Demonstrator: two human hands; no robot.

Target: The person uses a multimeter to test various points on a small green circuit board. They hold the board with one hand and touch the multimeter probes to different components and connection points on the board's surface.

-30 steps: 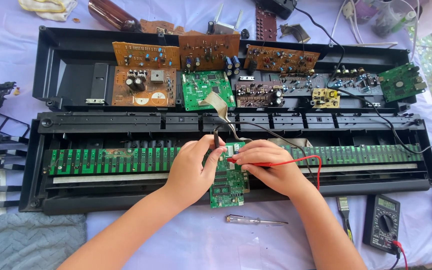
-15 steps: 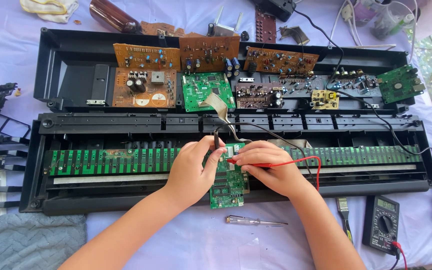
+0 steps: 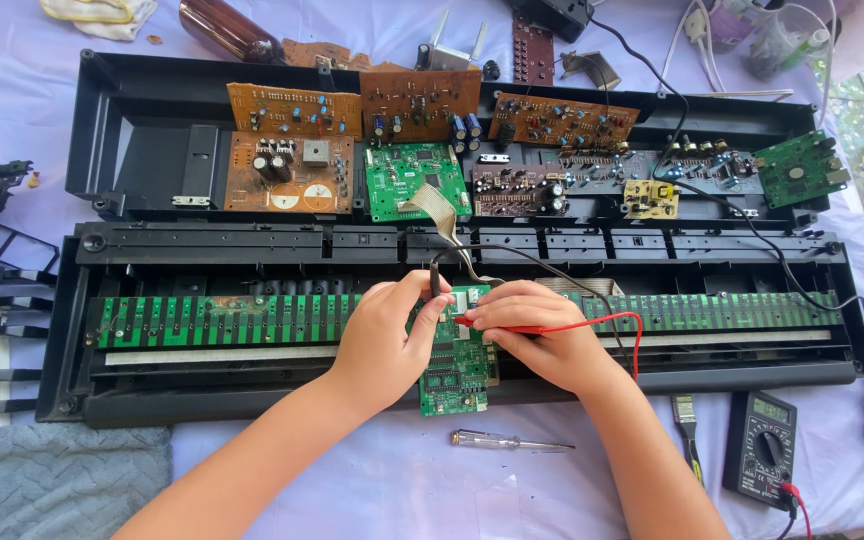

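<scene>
Purple-clothed bench: probing board [image 3: 455,360], left hand [image 3: 384,340] pinching black probe [image 3: 434,283], right hand [image 3: 532,335] pinching red probe [image 3: 492,324]; meter [image 3: 760,448] glance likely next.

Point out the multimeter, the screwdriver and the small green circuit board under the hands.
multimeter [image 3: 760,447], head view, on its dial face.
screwdriver [image 3: 512,441], head view, on its shaft.
small green circuit board [image 3: 454,378], head view, on its lower half.

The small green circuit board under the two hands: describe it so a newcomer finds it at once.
Start at the long black opened keyboard casing. At the middle of its front edge lies the small green circuit board, between the left hand and right hand. Unlike neighbouring boards, it overhangs the casing's front.
</scene>
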